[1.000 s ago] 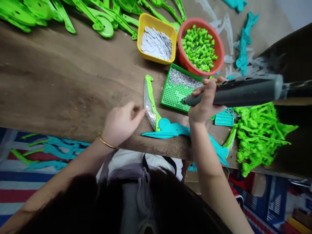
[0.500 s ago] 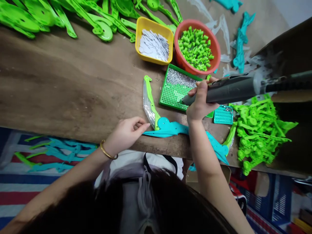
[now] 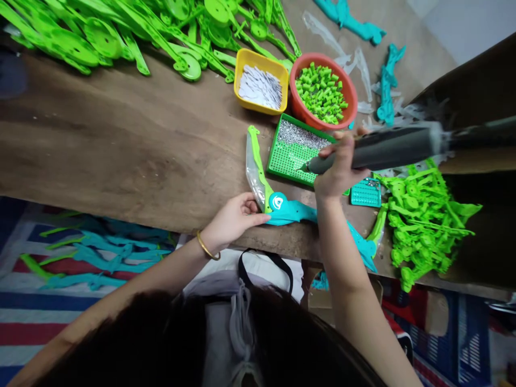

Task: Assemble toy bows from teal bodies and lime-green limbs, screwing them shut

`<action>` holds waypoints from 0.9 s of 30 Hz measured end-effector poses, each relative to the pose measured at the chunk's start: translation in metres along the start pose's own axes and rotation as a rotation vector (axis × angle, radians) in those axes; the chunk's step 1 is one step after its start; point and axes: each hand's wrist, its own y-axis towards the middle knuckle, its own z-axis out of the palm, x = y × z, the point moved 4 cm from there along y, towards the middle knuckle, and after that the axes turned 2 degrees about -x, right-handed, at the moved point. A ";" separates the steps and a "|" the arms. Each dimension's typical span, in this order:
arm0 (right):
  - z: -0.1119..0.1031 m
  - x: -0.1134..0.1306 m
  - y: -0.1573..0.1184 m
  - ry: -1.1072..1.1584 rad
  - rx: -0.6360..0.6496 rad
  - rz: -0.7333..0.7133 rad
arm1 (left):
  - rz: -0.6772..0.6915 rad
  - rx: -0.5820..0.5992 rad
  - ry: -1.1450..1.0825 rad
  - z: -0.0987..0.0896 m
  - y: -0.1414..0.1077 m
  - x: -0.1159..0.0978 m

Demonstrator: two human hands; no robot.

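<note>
My left hand (image 3: 237, 217) is closed on the left end of a turquoise plastic part (image 3: 288, 211) at the table's front edge, thumb on top. A curved green arm with a clear strip (image 3: 258, 169) rises from that end, beside a round spot with a white swirl mark. My right hand (image 3: 336, 169) grips a dark grey power screwdriver (image 3: 379, 148). Its tip points down at the holes of a green screw tray (image 3: 282, 161), whose far side is heaped with small silver screws. My right forearm hides part of the turquoise piece.
Behind the tray stand a yellow bin (image 3: 261, 102) of white slips and a red bowl (image 3: 296, 97) of green pieces. Green parts are heaped at back left (image 3: 100, 40) and at right (image 3: 423, 220). A small turquoise tray (image 3: 365, 194) lies near the right pile.
My left hand has moved right, with its thumb now over the turquoise part's end. A white mark now shows on the round spot. The screwdriver tip stays over the screw tray.
</note>
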 end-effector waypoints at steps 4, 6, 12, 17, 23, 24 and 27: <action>0.000 0.045 -0.012 0.156 0.031 0.014 | 0.027 0.004 -0.125 0.008 0.001 0.005; 0.001 0.063 -0.030 0.158 0.152 0.053 | 0.002 0.016 -0.195 0.012 0.002 0.010; -0.004 0.071 -0.073 0.040 0.424 0.086 | -0.015 -0.024 -0.205 0.013 0.004 0.016; -0.009 0.053 -0.080 0.028 0.468 0.115 | -0.004 -0.019 -0.225 0.013 0.004 0.017; -0.010 0.038 -0.099 -0.018 0.487 0.086 | 0.043 -0.027 -0.230 0.015 0.002 0.016; -0.010 0.039 -0.100 -0.017 0.485 0.076 | 0.045 -0.035 -0.223 0.014 0.002 0.015; -0.007 0.048 -0.087 -0.012 0.455 0.051 | 0.016 -0.048 -0.203 0.013 0.000 0.015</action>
